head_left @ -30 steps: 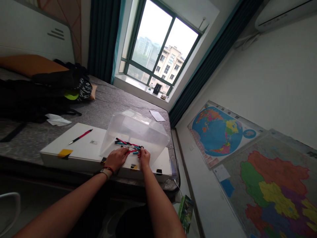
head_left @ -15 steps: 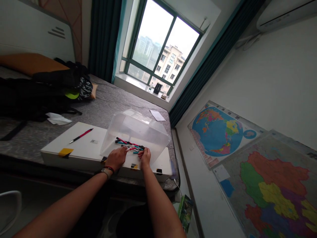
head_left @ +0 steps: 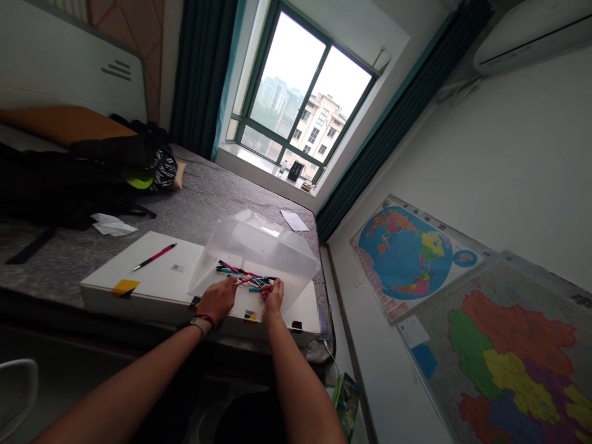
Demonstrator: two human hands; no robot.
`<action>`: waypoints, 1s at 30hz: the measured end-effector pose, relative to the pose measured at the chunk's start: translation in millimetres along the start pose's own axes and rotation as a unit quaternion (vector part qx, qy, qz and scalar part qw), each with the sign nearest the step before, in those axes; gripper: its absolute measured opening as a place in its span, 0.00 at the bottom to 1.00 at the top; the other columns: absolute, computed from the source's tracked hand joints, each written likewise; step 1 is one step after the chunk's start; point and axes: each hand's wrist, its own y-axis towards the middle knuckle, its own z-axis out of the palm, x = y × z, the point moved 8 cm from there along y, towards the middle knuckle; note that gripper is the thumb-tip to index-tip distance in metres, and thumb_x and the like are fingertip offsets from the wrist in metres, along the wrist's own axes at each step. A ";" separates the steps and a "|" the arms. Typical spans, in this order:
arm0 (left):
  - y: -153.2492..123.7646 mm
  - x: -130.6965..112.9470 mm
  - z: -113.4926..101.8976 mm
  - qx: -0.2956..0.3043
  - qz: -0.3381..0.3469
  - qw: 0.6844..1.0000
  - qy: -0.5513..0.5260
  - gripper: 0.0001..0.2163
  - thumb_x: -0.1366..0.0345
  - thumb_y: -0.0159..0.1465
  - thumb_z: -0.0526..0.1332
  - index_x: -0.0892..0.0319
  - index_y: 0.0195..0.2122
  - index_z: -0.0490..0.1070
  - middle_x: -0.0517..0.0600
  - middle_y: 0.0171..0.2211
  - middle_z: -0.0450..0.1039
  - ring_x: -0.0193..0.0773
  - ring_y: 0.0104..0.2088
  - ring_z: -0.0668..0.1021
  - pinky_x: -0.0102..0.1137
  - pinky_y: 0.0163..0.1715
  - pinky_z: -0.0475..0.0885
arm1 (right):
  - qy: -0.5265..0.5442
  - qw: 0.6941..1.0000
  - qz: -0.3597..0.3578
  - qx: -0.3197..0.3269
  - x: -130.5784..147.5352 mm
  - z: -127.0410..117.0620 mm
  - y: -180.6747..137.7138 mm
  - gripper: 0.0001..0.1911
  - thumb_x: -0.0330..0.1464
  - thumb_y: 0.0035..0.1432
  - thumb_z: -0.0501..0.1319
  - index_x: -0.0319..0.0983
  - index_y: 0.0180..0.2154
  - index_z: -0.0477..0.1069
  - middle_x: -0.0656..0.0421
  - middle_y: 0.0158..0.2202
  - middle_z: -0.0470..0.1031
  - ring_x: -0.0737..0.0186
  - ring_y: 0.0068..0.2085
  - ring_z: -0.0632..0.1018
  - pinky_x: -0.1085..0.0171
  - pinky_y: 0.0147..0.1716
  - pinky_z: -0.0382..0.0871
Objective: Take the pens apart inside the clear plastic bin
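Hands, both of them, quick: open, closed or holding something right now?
Left hand: closed, seemingly on a red pen.
Right hand: fingers curled beside the pile of pens; whether it holds one cannot be told.

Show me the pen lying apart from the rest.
The red-and-black pen on the white box, left of the clear bin; the other pens are bunched together.

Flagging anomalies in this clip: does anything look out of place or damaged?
No damage is visible. One red-and-black pen lies alone on the white box, apart from the jumbled pens by the left hand and right hand. A crumpled white paper lies loose on the mattress, looking stray.
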 end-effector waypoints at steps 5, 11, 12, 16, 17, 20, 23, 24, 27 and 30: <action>1.4 1.0 0.0 0.016 -0.016 1.000 -0.010 0.15 0.60 0.72 0.42 0.58 0.43 0.66 0.54 0.36 0.76 0.42 0.35 0.77 0.34 0.35 0.64 | 0.015 1.000 0.016 0.001 -0.3 -0.1 0.7 0.16 0.48 0.62 0.52 0.42 0.39 0.61 0.66 0.20 0.72 0.70 0.17 0.67 0.73 0.18 0.54; 1.5 -2.7 -5.8 0.007 0.000 1.000 -0.013 0.15 0.60 0.71 0.44 0.58 0.40 0.68 0.54 0.35 0.75 0.43 0.35 0.76 0.35 0.35 0.64 | 0.028 0.998 0.039 0.026 8.7 7.1 -2.1 0.14 0.45 0.61 0.56 0.42 0.40 0.63 0.66 0.21 0.71 0.72 0.17 0.67 0.74 0.18 0.55; 1.5 -2.7 -6.2 0.005 0.001 1.000 -0.015 0.15 0.60 0.71 0.45 0.58 0.39 0.69 0.54 0.35 0.75 0.43 0.34 0.75 0.35 0.35 0.64 | 0.021 0.998 0.046 0.031 11.1 8.9 -2.6 0.13 0.44 0.61 0.57 0.42 0.40 0.63 0.66 0.21 0.71 0.72 0.18 0.67 0.74 0.18 0.55; 1.7 -1.5 -6.2 0.002 0.005 0.999 -0.032 0.16 0.58 0.71 0.46 0.58 0.38 0.70 0.53 0.35 0.74 0.42 0.34 0.75 0.35 0.35 0.63 | -0.021 0.995 0.077 0.057 23.7 18.4 -5.2 0.14 0.44 0.60 0.58 0.41 0.40 0.65 0.65 0.23 0.72 0.71 0.18 0.69 0.73 0.17 0.58; 1.6 -1.5 -6.1 0.002 0.008 0.999 -0.038 0.16 0.57 0.71 0.46 0.58 0.39 0.70 0.53 0.34 0.74 0.42 0.34 0.75 0.35 0.35 0.63 | -0.033 0.994 0.080 0.069 27.7 22.4 -6.0 0.14 0.44 0.60 0.58 0.41 0.41 0.66 0.64 0.24 0.72 0.71 0.19 0.69 0.73 0.18 0.59; 1.2 -1.2 -6.2 0.000 0.016 0.998 -0.056 0.16 0.55 0.70 0.47 0.57 0.39 0.71 0.53 0.35 0.75 0.42 0.35 0.75 0.34 0.36 0.63 | -0.087 0.986 0.089 0.114 39.4 39.4 -8.8 0.15 0.44 0.58 0.60 0.40 0.40 0.68 0.63 0.25 0.72 0.72 0.20 0.70 0.73 0.18 0.60; 0.8 0.2 -7.0 -0.004 0.016 0.997 -0.073 0.16 0.56 0.71 0.46 0.57 0.40 0.71 0.53 0.35 0.75 0.42 0.35 0.75 0.34 0.36 0.63 | -0.151 0.975 0.083 0.141 52.7 58.2 -10.5 0.15 0.44 0.56 0.61 0.39 0.39 0.69 0.62 0.25 0.72 0.70 0.20 0.71 0.73 0.17 0.61; 0.7 1.0 -7.5 -0.006 0.013 0.997 -0.076 0.16 0.56 0.71 0.46 0.57 0.41 0.71 0.53 0.36 0.75 0.41 0.35 0.75 0.34 0.36 0.63 | -0.166 0.973 0.075 0.144 58.5 64.3 -10.7 0.15 0.44 0.56 0.61 0.39 0.38 0.69 0.62 0.24 0.72 0.70 0.20 0.71 0.72 0.17 0.61; 0.4 3.0 -9.4 -0.009 0.002 0.997 -0.082 0.16 0.58 0.72 0.45 0.57 0.42 0.70 0.53 0.35 0.75 0.42 0.34 0.75 0.34 0.35 0.63 | -0.191 0.970 0.042 0.145 79.4 81.3 -11.4 0.15 0.43 0.55 0.61 0.39 0.38 0.68 0.63 0.24 0.72 0.69 0.20 0.71 0.71 0.16 0.62; -0.1 3.9 -11.7 -0.013 -0.002 0.996 -0.092 0.15 0.58 0.72 0.45 0.57 0.43 0.70 0.53 0.36 0.75 0.41 0.35 0.75 0.34 0.36 0.63 | -0.200 0.969 0.014 0.143 100.3 94.8 -12.7 0.15 0.43 0.54 0.63 0.38 0.37 0.68 0.62 0.25 0.72 0.68 0.21 0.72 0.71 0.17 0.64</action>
